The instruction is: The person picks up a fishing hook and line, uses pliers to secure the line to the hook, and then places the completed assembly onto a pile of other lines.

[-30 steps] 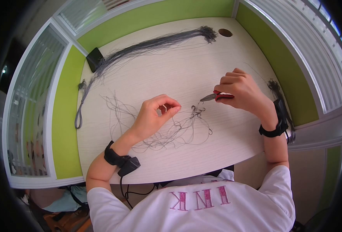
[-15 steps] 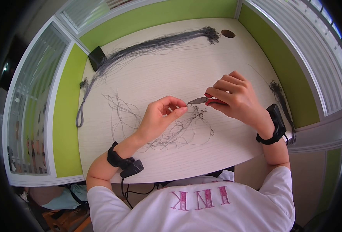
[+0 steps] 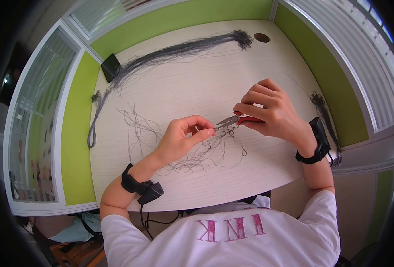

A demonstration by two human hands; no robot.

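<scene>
My right hand [image 3: 268, 106] is closed around red-handled pliers [image 3: 228, 122]. Their metal jaws are parted slightly and point left, close to my left fingertips. With thumb and index finger pressed together, my left hand [image 3: 183, 135] pinches a thin grey line [image 3: 215, 129]; the exact end held is too small to make out. Below the jaws lie several small dark hooks [image 3: 229, 131], joined to a loose tangle of grey line [image 3: 192, 160]. More of that tangle spreads left, partly hidden behind my left hand.
A long bundle of grey line [image 3: 179, 49] runs across the back of the table [image 3: 183, 84], beside a black box [image 3: 111, 67]. Another dark bundle [image 3: 324, 113] lies along the right edge. Green partitions [image 3: 79, 133] enclose the table. A round hole [image 3: 262, 38] is at the back right.
The plier jaws have opened a little and shifted slightly, now tilted more upward at the right. My left fingertips have dropped slightly, with thumb and finger still pinched.
</scene>
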